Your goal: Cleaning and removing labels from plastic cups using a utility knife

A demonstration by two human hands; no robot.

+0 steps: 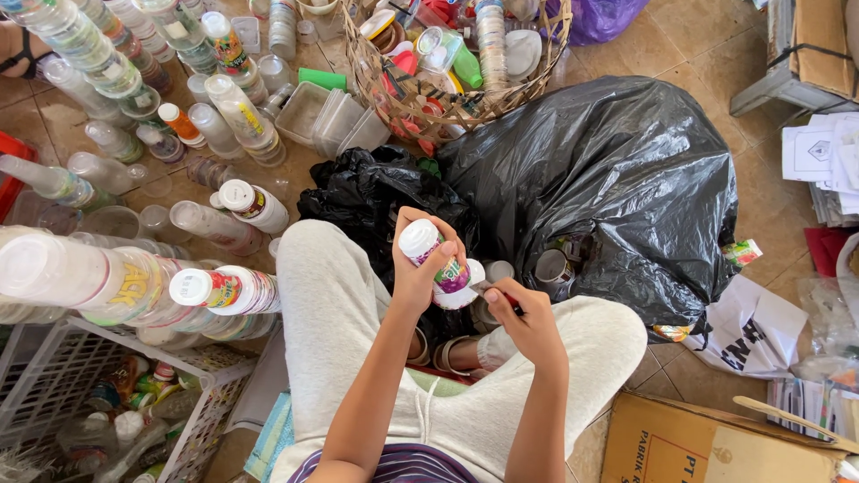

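Note:
I sit cross-legged on the floor in light grey trousers. My left hand (419, 268) grips a small white plastic bottle (440, 262) with a white cap and a purple and green label, held over my lap. My right hand (528, 317) holds a small blade tool (497, 294) with a red handle, its tip against the bottle's lower part. Under the bottle, in front of my feet, lies a crumpled black plastic bag (376, 201).
A big full black bag (617, 179) stands ahead to the right. A woven basket (447, 107) of bottles and lids is behind it. Stacked clear cups (89, 277) and bottles crowd the left. A white crate (192, 402) is near left, a cardboard box (698, 443) near right.

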